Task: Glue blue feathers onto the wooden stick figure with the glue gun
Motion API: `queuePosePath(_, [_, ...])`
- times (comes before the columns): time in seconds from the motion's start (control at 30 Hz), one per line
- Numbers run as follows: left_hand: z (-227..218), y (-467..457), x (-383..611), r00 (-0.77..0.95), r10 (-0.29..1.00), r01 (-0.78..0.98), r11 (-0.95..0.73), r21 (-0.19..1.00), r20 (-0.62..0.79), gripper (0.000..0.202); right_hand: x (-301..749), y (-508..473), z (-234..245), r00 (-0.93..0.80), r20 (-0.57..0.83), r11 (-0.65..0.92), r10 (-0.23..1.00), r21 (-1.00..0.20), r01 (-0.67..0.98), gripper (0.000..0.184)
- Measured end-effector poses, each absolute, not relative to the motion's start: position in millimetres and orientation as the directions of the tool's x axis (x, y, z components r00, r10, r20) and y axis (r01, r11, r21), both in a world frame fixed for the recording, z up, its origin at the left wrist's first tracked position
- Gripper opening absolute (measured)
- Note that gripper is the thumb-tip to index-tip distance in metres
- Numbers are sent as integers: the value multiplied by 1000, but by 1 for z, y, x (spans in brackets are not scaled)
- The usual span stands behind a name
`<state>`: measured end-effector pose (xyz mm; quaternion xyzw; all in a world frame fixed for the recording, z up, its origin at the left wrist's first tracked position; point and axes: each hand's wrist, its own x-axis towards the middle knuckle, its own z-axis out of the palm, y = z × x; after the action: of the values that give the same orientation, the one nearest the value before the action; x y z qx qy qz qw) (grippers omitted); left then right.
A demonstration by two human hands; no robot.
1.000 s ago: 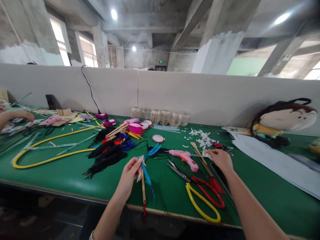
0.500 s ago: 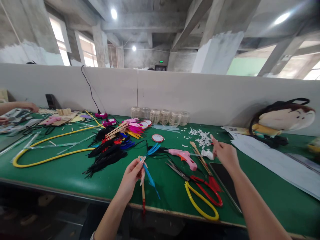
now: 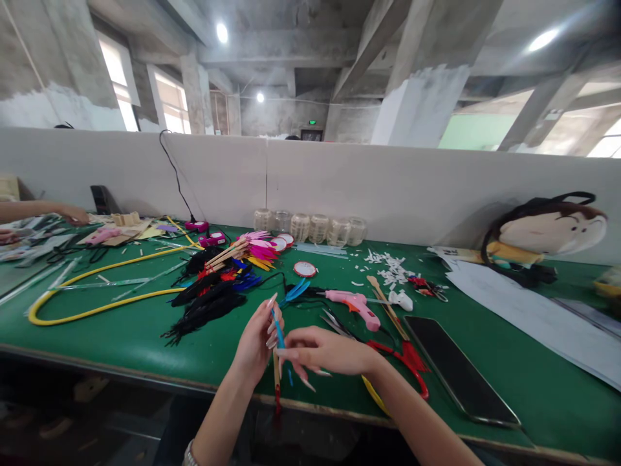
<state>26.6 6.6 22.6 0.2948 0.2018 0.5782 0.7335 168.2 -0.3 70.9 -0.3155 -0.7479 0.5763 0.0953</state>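
Observation:
Close to the table's front edge, my left hand (image 3: 258, 340) is closed on a blue feather (image 3: 279, 330) and a thin wooden stick (image 3: 276, 374) with a red lower end. The feather's forked blue tip rises above the fingers. My right hand (image 3: 325, 351) reaches in from the right, its thumb and fingertips pinching the lower part of the feather just under the left hand. Its palm side is hidden. Behind the right wrist lie scissors (image 3: 412, 369) with red handles, partly covered by the arm. A pink glue gun (image 3: 356, 307) rests just beyond.
Black and coloured feathers (image 3: 213, 304) with pink-tipped sticks lie left of centre, beside a yellow tube (image 3: 107, 317). Several glass jars (image 3: 319, 228) line the partition. White scraps (image 3: 391, 266), a phone (image 3: 460, 369) and paper (image 3: 524, 310) are on the right. Another person's hand (image 3: 72, 213) is far left.
My right hand has come from beside the white scraps to the blue feather at my left hand, uncovering the phone and a small red bundle. My left hand stays nearly in place.

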Motion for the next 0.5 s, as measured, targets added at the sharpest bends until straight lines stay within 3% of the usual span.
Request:
queuePosePath(0.1, [25,5,29,106,994,-621,57,782,12,33,169,3,66,-759,-190,125,623,-933,337,35])
queuePosePath(0.2, [28,6,29,21,996,-463,-63,884,83,32,174,10,63,-742,-219,91,634,-932,352,40])
queuePosePath(0.37, [28,10,21,-101,977,-298,-209,931,187,35,183,18,57,-715,-238,66,658,-927,370,44])
queuePosePath(0.5, [21,-3,15,-10,979,-160,-204,966,205,30,184,20,57,-658,-210,37,723,-940,340,42])
